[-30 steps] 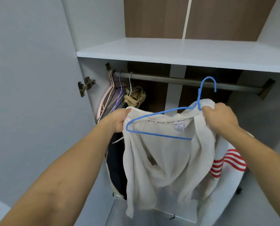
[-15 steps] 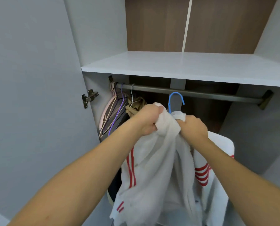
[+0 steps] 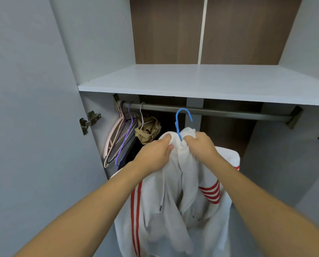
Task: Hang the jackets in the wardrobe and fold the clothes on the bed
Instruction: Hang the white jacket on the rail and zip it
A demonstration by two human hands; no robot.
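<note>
A white jacket with red stripes hangs from a blue hanger whose hook sits just in front of and below the wardrobe rail. My left hand grips the jacket's left shoulder. My right hand grips the right shoulder next to the hanger's neck. Both hands are close together under the hook. I cannot tell whether the hook is over the rail.
Several bare hangers and a hanger with a tan garment hang at the rail's left end. A white shelf lies right above the rail. The open door with its hinge stands on the left.
The jacket went from spread wide on the hanger to bunched, with both hands brought together at its neck. The hanger's hook moved left and closer to the rail.
</note>
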